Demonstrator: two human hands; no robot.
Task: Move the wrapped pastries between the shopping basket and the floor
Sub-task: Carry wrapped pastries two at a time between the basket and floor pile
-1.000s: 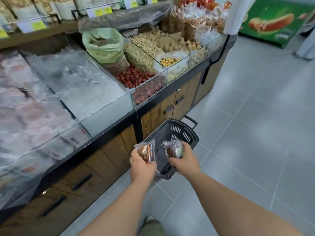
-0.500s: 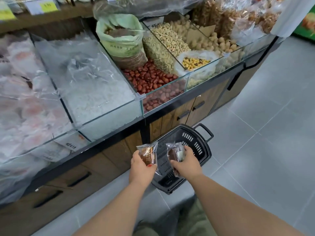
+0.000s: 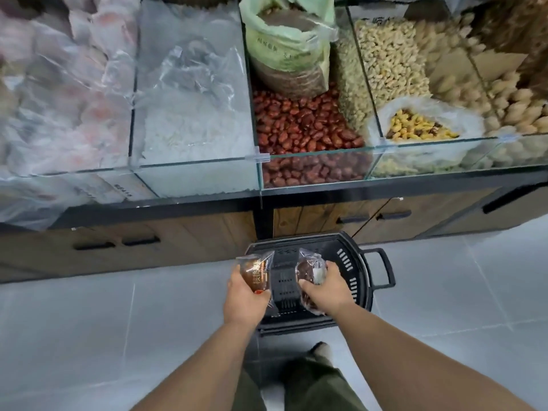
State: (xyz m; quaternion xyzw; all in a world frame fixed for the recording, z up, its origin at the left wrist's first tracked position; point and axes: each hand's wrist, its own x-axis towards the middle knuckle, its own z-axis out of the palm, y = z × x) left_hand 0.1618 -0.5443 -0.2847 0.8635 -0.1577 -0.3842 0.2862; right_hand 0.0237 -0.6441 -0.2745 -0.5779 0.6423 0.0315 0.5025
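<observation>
- Head view, looking straight down: two bare arms reach forward to the lower centre of the frame, over the black shopping basket (image 3: pixel 354 262).
- The left hand (image 3: pixel 246 301) has its grip clamped on the first wrapped pastry (image 3: pixel 256 271): thumb on top of the clear wrapper, fingers curled underneath. The brown cake inside shows, with printed characters on the film.
- That pastry hangs at the basket's left rim, held up in the air and clear of the floor (image 3: pixel 444 307).
- The right hand (image 3: pixel 329 292) is clamped on the second wrapped pastry (image 3: pixel 310 269), fingers curled round its right side and thumb across the near edge. It has a dark brown filling and a white patch under the film.
- This one sits over the open middle of the basket. I cannot tell whether it touches the inside.
- The basket stands on the grey tiled floor, tight against the wooden cabinet (image 3: pixel 192 232), with its handle (image 3: pixel 382 268) sticking out to the right.
- Above the cabinet, across the top of the frame, runs a row of glass bins. The red dates (image 3: pixel 299 123) are dead centre with a green sack (image 3: pixel 284 40) standing behind them, white flakes (image 3: pixel 192 132) lie to the left, and a bag of yellow raisins (image 3: pixel 421 129) sits to the right.
- At bottom centre, olive trousers (image 3: pixel 317 387) and a shoe tip (image 3: pixel 321 350) show just behind the basket.
</observation>
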